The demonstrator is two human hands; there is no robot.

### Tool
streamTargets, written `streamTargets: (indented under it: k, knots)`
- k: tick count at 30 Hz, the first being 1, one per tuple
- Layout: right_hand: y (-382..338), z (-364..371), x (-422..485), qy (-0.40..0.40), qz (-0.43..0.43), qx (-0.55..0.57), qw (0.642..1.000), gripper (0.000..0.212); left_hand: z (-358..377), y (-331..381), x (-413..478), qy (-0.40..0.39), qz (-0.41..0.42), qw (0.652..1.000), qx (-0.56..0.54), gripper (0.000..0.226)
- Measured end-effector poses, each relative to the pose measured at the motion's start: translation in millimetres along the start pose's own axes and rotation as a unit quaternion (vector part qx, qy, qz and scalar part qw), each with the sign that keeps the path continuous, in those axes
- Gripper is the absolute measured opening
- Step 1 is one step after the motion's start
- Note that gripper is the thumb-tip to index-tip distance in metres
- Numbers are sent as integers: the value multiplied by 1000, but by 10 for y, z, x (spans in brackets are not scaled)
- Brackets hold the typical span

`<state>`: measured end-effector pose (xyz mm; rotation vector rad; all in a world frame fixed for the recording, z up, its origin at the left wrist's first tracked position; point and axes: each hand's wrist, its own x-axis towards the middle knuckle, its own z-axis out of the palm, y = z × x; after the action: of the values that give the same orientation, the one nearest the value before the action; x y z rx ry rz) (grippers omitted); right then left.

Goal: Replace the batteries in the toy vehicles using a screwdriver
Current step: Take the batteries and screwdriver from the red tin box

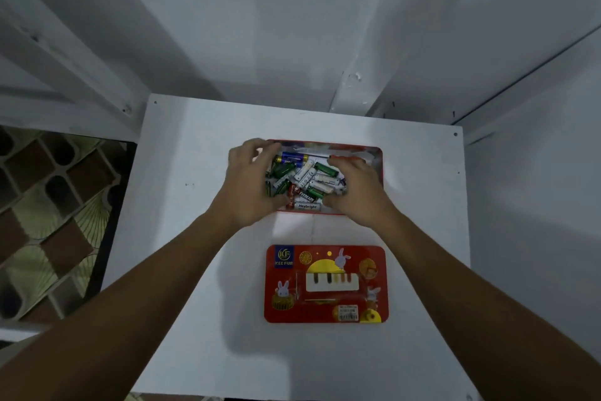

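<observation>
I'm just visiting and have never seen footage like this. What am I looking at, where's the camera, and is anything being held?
No machine: a person's two bare hands, filmed from a head-worn camera looking down. On the white table sits an open red tin of loose batteries, its lid lying nearer the person. The left hand is at the tin's left end; the right hand reaches among the batteries, near an orange handle. Whether either grips anything is unclear.

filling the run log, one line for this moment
left hand: grips tin | right hand: in tin, on batteries | lid: off, on table
</observation>
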<state>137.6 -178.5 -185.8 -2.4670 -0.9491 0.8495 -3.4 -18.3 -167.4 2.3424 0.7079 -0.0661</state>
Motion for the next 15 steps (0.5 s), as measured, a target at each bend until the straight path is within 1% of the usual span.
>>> streamTargets:
  k: [2,3,5,8,10,15]
  knots:
    - [17,52,74,-29,15,-18,999,83,49,33,118,-52,64,995,62,81]
    - [20,79,100,-38,16,-31,999,85,85,58,180,-86,71,990,91,80]
    - [18,120,139,-47,15,-41,998,89,178,81,306,-136,59,979,142,80]
    - [29,171,178,-66,20,-25,997,96,266,115,433,-173,22,961,214,80]
    - [46,182,194,-74,20,-2,997,98,281,128,478,-180,10,960,216,79]
    - [78,143,187,-91,12,41,995,96,260,147,521,-206,8,966,158,73]
